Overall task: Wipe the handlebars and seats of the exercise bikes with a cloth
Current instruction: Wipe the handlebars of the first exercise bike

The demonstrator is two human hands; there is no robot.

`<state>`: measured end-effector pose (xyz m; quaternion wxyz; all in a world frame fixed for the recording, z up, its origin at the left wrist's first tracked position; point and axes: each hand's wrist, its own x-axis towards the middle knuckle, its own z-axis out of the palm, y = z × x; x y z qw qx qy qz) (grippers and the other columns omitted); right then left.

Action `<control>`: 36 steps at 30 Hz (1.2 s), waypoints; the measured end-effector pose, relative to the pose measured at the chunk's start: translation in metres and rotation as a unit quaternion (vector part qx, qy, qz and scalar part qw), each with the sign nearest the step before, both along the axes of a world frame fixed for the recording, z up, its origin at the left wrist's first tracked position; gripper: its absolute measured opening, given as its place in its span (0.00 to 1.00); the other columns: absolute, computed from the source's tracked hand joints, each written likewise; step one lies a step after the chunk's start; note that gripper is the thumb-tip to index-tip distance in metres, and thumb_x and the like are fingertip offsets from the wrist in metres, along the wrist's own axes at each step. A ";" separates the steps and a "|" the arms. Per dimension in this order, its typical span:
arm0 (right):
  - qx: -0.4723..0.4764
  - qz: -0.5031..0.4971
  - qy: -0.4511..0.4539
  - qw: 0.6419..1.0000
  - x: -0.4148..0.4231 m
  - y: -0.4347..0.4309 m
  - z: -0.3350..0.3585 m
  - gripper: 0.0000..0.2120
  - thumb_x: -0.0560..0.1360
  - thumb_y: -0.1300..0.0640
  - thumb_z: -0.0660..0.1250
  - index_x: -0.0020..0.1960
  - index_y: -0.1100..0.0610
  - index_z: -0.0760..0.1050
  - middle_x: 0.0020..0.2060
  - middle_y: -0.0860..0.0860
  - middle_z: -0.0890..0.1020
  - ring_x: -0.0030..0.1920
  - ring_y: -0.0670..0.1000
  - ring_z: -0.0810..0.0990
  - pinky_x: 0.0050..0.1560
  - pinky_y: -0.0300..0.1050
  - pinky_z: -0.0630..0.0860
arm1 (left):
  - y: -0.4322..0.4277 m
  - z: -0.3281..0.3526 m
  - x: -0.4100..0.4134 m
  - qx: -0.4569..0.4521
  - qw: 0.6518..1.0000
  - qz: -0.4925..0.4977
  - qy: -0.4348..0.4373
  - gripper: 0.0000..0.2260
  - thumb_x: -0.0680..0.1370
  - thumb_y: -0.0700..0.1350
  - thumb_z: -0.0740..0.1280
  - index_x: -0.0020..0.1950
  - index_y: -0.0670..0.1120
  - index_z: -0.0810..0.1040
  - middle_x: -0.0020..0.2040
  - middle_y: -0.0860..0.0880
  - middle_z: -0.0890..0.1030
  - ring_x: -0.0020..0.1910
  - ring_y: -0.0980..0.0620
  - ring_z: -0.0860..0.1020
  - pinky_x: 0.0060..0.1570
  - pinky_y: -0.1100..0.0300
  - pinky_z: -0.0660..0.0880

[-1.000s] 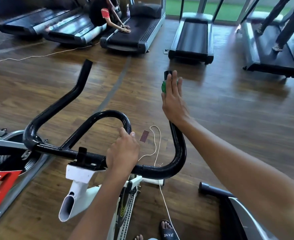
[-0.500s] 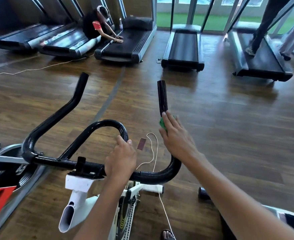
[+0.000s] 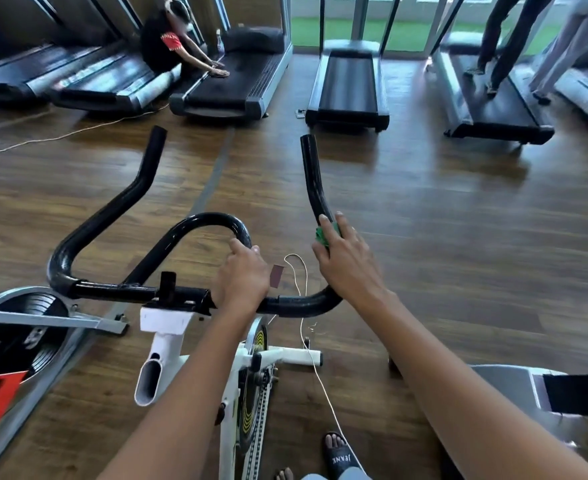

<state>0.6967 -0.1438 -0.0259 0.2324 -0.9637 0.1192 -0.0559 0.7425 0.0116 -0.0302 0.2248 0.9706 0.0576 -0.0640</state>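
I am reading the right hand (image 3: 349, 268) as clasped round the right horn of the handlebar (image 3: 311, 174), fingers lying along the tube and thumb on the near side; the green cloth (image 3: 323, 236) is sitting bunched under the fingertips, pinned against the tube, with only a small tuft showing ahead of the knuckles. The left hand (image 3: 244, 275) is gripping the base of the inner loop (image 3: 212, 218), fingers curled over it, apparently steadying the exercise bike (image 3: 167, 344). Beyond the right fingertips the horn is running bare to its tip; behind the wrist the tube is bending back toward the left hand. I am judging the current step as a wipe along this horn. Faults to watch: the cloth is wadded rather than spread, so it may be touching only the upper face of the tube and leaving the underside unwiped; a fast stroke may be pulling the wad out from under the fingers, dropping it to the floor below the palm; a white cable (image 3: 301, 282) is hanging just inside the right wrist and may be catching on a returning stroke; slackening the left grip may be letting the frame rock. The seat is not in view, so I cannot tell its condition.
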 end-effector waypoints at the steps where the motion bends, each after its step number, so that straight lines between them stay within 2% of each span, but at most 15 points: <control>1: -0.004 0.004 -0.004 1.000 -0.010 0.002 -0.004 0.26 0.84 0.48 0.56 0.80 0.52 0.58 0.80 0.56 0.56 0.78 0.59 0.58 0.75 0.53 0.59 | 0.000 -0.001 0.001 -0.003 1.000 0.000 0.002 0.20 0.85 0.51 0.49 0.71 0.41 0.62 0.66 0.38 0.76 0.63 0.37 0.74 0.49 0.49 0.65; 6: 0.062 -0.028 -0.078 0.995 -0.052 0.011 -0.015 0.23 0.84 0.51 0.58 0.78 0.53 0.64 0.75 0.54 0.66 0.68 0.61 0.69 0.69 0.53 0.66 | 0.001 -0.003 0.000 -0.012 1.000 0.004 0.007 0.21 0.85 0.52 0.49 0.73 0.41 0.61 0.68 0.39 0.74 0.65 0.37 0.74 0.57 0.46 0.69; 8: 0.044 -0.018 -0.093 0.995 -0.047 0.005 -0.011 0.23 0.83 0.51 0.59 0.77 0.53 0.65 0.72 0.55 0.70 0.64 0.61 0.72 0.66 0.55 0.69 | 0.001 -0.002 0.000 -0.015 1.000 0.001 0.005 0.20 0.85 0.52 0.49 0.72 0.41 0.60 0.68 0.39 0.74 0.65 0.37 0.74 0.58 0.45 0.69; 12: -0.028 0.108 -0.103 0.988 -0.040 -0.006 0.008 0.20 0.82 0.50 0.62 0.74 0.51 0.70 0.68 0.52 0.75 0.64 0.58 0.76 0.63 0.54 0.75 | 0.003 0.002 0.004 -0.047 0.998 0.000 0.040 0.21 0.84 0.52 0.50 0.74 0.42 0.60 0.69 0.38 0.73 0.67 0.37 0.72 0.62 0.46 0.67; 14: -0.057 0.210 -0.109 0.970 -0.041 0.000 0.012 0.19 0.83 0.49 0.62 0.72 0.50 0.72 0.68 0.51 0.76 0.63 0.55 0.77 0.64 0.53 0.76 | 0.008 -0.001 0.013 -0.102 0.992 0.011 0.068 0.21 0.83 0.54 0.51 0.73 0.45 0.62 0.66 0.39 0.76 0.62 0.38 0.77 0.64 0.47 0.70; 17: -0.143 0.348 -0.097 0.922 -0.041 0.014 0.001 0.23 0.82 0.43 0.59 0.76 0.48 0.67 0.74 0.50 0.71 0.68 0.54 0.75 0.67 0.52 0.73 | 0.016 -0.004 0.021 -0.213 0.973 0.022 0.092 0.17 0.83 0.54 0.53 0.66 0.46 0.69 0.48 0.44 0.82 0.48 0.43 0.83 0.59 0.45 0.75; 19: -0.197 0.393 -0.077 0.895 -0.039 0.011 -0.001 0.29 0.81 0.38 0.55 0.79 0.46 0.60 0.78 0.48 0.64 0.72 0.51 0.72 0.68 0.51 0.71 | 0.018 -0.006 0.023 -0.216 0.972 0.016 0.094 0.15 0.83 0.52 0.54 0.64 0.46 0.70 0.45 0.46 0.81 0.52 0.43 0.81 0.61 0.46 0.74; 21: -0.217 0.412 -0.060 0.883 -0.035 -0.008 0.001 0.31 0.81 0.34 0.50 0.81 0.44 0.54 0.79 0.46 0.61 0.75 0.50 0.68 0.72 0.52 0.66 | 0.017 -0.010 0.023 -0.211 0.973 0.018 0.090 0.16 0.81 0.55 0.54 0.62 0.48 0.70 0.46 0.44 0.82 0.50 0.41 0.82 0.59 0.44 0.75; 23: -0.234 0.422 -0.032 0.875 -0.031 -0.030 0.002 0.32 0.80 0.31 0.47 0.81 0.40 0.50 0.79 0.42 0.60 0.77 0.49 0.63 0.76 0.55 0.60 | 0.016 -0.016 0.023 -0.205 0.975 0.020 0.079 0.19 0.77 0.59 0.52 0.62 0.51 0.69 0.48 0.42 0.82 0.46 0.40 0.83 0.56 0.41 0.77; 25: -0.244 0.421 -0.021 0.873 -0.028 -0.036 0.000 0.32 0.79 0.29 0.47 0.80 0.40 0.54 0.77 0.41 0.64 0.76 0.49 0.66 0.76 0.55 0.61 | 0.014 -0.015 0.020 -0.179 0.981 0.017 0.067 0.20 0.78 0.59 0.50 0.64 0.51 0.68 0.48 0.44 0.82 0.43 0.41 0.84 0.56 0.42 0.76; 27: -0.250 0.394 -0.014 0.884 -0.026 -0.020 0.002 0.35 0.75 0.26 0.47 0.76 0.41 0.64 0.70 0.42 0.75 0.68 0.49 0.75 0.68 0.52 0.70 | 0.012 -0.012 0.017 -0.155 0.986 0.021 0.049 0.20 0.79 0.57 0.49 0.66 0.50 0.67 0.49 0.44 0.82 0.43 0.42 0.84 0.57 0.43 0.75; 29: -0.244 0.343 -0.029 0.907 -0.027 0.002 0.000 0.38 0.72 0.24 0.45 0.72 0.42 0.70 0.61 0.42 0.82 0.58 0.50 0.82 0.56 0.48 0.76 | 0.011 -0.011 0.015 -0.121 0.992 0.025 0.037 0.22 0.79 0.57 0.48 0.68 0.50 0.66 0.55 0.44 0.81 0.50 0.39 0.82 0.59 0.43 0.74; 32: -0.221 0.285 -0.120 0.925 -0.039 0.019 -0.010 0.30 0.77 0.31 0.50 0.66 0.46 0.77 0.53 0.45 0.85 0.49 0.51 0.85 0.46 0.47 0.77 | 0.010 -0.010 0.012 -0.095 0.995 0.019 0.024 0.20 0.81 0.55 0.49 0.69 0.48 0.67 0.62 0.45 0.78 0.52 0.39 0.81 0.60 0.44 0.72; 34: -0.195 0.262 -0.160 0.932 -0.051 0.016 -0.020 0.24 0.81 0.36 0.54 0.67 0.47 0.77 0.57 0.45 0.84 0.55 0.50 0.83 0.53 0.48 0.76 | 0.010 -0.010 0.012 -0.085 0.996 0.018 0.015 0.20 0.82 0.54 0.49 0.69 0.47 0.67 0.64 0.44 0.77 0.55 0.39 0.80 0.62 0.44 0.70; 36: -0.165 0.229 -0.178 0.943 -0.060 0.008 -0.031 0.23 0.83 0.38 0.53 0.71 0.46 0.74 0.64 0.45 0.80 0.66 0.50 0.76 0.67 0.50 0.70 | 0.010 -0.011 0.013 -0.072 0.997 0.014 0.010 0.20 0.83 0.54 0.49 0.71 0.46 0.66 0.66 0.43 0.75 0.58 0.40 0.79 0.63 0.45 0.69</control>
